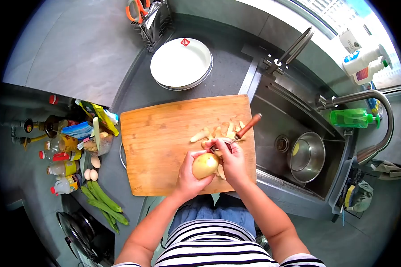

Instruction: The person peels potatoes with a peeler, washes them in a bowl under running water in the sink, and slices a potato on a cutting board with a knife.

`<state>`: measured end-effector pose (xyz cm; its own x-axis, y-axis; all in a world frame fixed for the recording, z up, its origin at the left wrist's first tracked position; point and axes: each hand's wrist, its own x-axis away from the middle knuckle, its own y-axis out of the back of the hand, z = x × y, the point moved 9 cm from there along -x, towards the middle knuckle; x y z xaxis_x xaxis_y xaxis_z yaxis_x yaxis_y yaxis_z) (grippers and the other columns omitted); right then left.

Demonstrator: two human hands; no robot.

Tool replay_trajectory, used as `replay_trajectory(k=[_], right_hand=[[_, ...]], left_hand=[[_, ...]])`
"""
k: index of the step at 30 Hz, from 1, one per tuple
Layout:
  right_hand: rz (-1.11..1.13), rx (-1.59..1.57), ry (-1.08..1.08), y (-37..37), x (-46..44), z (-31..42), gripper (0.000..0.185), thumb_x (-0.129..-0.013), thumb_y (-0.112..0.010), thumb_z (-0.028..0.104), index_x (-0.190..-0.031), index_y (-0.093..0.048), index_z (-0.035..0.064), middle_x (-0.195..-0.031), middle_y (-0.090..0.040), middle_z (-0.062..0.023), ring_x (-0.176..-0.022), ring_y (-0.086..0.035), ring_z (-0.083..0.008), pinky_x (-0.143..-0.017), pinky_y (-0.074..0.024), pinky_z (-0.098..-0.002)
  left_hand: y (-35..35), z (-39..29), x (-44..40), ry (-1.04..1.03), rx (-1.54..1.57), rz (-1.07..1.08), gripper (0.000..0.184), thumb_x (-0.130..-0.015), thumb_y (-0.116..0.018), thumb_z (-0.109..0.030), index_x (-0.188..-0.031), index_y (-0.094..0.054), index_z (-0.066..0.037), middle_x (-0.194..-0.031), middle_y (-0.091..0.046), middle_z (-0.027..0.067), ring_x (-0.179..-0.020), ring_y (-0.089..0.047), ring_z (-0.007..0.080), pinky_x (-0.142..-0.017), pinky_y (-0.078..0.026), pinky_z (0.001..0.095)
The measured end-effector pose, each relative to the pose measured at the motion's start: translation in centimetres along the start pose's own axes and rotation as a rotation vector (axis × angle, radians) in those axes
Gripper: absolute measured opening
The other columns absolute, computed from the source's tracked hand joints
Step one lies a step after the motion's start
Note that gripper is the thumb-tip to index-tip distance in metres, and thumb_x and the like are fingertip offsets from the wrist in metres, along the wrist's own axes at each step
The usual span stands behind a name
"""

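My left hand [190, 177] is wrapped round a pale yellow potato [205, 166], held over the wooden cutting board [160, 142]. Beside it, my right hand [232, 164] grips a peeler with a brown wooden handle [249, 126]. The peeler's metal end is at the potato's upper right, partly hidden by my fingers. Several strips of potato peel [200, 135] lie on the right part of the board, around and behind my hands.
White plates [181, 62] stand behind the board. On the right, a sink [272, 111] holds a metal bowl [314, 162] under a curved faucet [383, 120]. Eggs [94, 174], green vegetables [104, 200] and bottles [67, 168] are at the left.
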<state>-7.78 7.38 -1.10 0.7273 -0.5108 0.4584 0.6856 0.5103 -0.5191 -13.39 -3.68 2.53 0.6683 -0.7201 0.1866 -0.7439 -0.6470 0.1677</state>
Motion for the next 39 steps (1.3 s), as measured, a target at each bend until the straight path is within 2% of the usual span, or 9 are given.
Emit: replay_trajectory(k=[5, 9, 12, 18, 22, 25, 29, 36, 39], right_hand=[[-0.052, -0.136, -0.081, 0.8, 0.0, -0.4, 0.021, -0.097, -0.054, 0.019, -0.104, -0.062, 0.0009, -0.113, -0.064, -0.0117, -0.095, -0.064, -0.0183, -0.085, -0.0522, -0.0303], [0.206, 0.372, 0.077, -2.5, 0.6, 0.9, 0.022, -0.096, -0.056, 0.016, -0.102, -0.066, -0.0024, -0.114, -0.064, -0.0101, -0.094, -0.062, -0.0129, -0.088, -0.0484, -0.0271], [0.129, 0.275, -0.017, -2.1, 0.3, 0.7, 0.018, -0.093, -0.060, 0.013, -0.100, -0.067, -0.0026, -0.103, -0.067, -0.0060, -0.089, -0.062, -0.0103, -0.083, -0.0491, -0.0243], [-0.036, -0.013, -0.090, 0.5, -0.6, -1.0, 0.019, -0.098, -0.052, 0.017, -0.101, -0.058, -0.0008, -0.100, -0.066, -0.0141, -0.092, -0.065, -0.0205, -0.086, -0.0527, -0.0337], [-0.024, 0.029, -0.025, 0.4, -0.6, -0.5, 0.021, -0.098, -0.052, 0.019, -0.103, -0.060, -0.0006, -0.101, -0.066, -0.0129, -0.097, -0.064, -0.0203, -0.091, -0.0499, -0.0338], [0.038, 0.101, 0.007, -0.2, -0.4, -0.3, 0.023, -0.099, -0.051, 0.019, -0.102, -0.061, -0.0011, -0.103, -0.066, -0.0119, -0.101, -0.062, -0.0198, -0.094, -0.0475, -0.0339], [0.127, 0.112, -0.023, -0.7, -0.5, -0.4, 0.023, -0.098, -0.051, 0.018, -0.102, -0.063, -0.0012, -0.109, -0.065, -0.0121, -0.103, -0.061, -0.0196, -0.096, -0.0458, -0.0338], [0.467, 0.553, 0.079, -4.4, 1.1, 1.1, 0.015, -0.094, -0.056, 0.011, -0.098, -0.067, 0.0012, -0.123, -0.059, -0.0121, -0.104, -0.059, -0.0161, -0.092, -0.0463, -0.0311], [0.256, 0.437, 0.010, -2.8, 0.0, 0.7, 0.018, -0.095, -0.056, 0.012, -0.099, -0.065, -0.0024, -0.110, -0.065, -0.0104, -0.095, -0.062, -0.0143, -0.085, -0.0499, -0.0278]], left_hand=[[-0.2, 0.5, -0.1, 0.006, -0.010, 0.016, 0.059, -0.069, -0.077, -0.003, -0.119, -0.045, -0.006, -0.113, -0.056, 0.0100, -0.106, -0.056, 0.0190, -0.090, -0.046, 0.0328], [-0.3, 1.0, -0.9, 0.002, -0.078, 0.023, 0.057, -0.068, -0.076, -0.007, -0.117, -0.047, -0.005, -0.110, -0.058, 0.0128, -0.103, -0.059, 0.0286, -0.088, -0.047, 0.0360], [0.0, 1.1, -0.7, -0.031, -0.128, -0.022, 0.056, -0.068, -0.075, -0.004, -0.116, -0.047, -0.005, -0.110, -0.058, 0.0134, -0.104, -0.059, 0.0291, -0.088, -0.047, 0.0362], [0.0, -0.4, 0.3, -0.179, -0.083, -0.021, 0.058, -0.072, -0.077, -0.005, -0.120, -0.044, -0.004, -0.110, -0.054, 0.0114, -0.109, -0.055, 0.0225, -0.093, -0.045, 0.0340], [-0.1, 1.1, 0.0, -0.026, 0.165, -0.053, 0.062, -0.078, -0.076, -0.012, -0.128, -0.041, -0.002, -0.120, -0.054, 0.0092, -0.111, -0.053, 0.0193, -0.095, -0.043, 0.0336], [-1.4, 3.6, 0.0, 0.304, 0.514, 0.203, 0.061, -0.083, -0.073, -0.014, -0.132, -0.039, -0.002, -0.120, -0.053, 0.0053, -0.110, -0.052, 0.0137, -0.095, -0.043, 0.0304], [-1.8, 3.7, 0.4, 0.388, 0.561, 0.393, 0.058, -0.080, -0.076, -0.015, -0.128, -0.046, -0.003, -0.114, -0.057, 0.0026, -0.102, -0.054, 0.0089, -0.088, -0.046, 0.0261], [-1.0, 3.2, -1.0, 0.224, 0.196, 0.273, 0.058, -0.068, -0.079, -0.012, -0.119, -0.054, -0.002, -0.114, -0.057, 0.0091, -0.104, -0.056, 0.0180, -0.090, -0.046, 0.0317], [-0.7, 3.5, -0.9, 0.230, 0.075, 0.197, 0.062, -0.063, -0.079, -0.016, -0.118, -0.053, 0.000, -0.116, -0.055, 0.0137, -0.108, -0.056, 0.0271, -0.092, -0.046, 0.0366]])
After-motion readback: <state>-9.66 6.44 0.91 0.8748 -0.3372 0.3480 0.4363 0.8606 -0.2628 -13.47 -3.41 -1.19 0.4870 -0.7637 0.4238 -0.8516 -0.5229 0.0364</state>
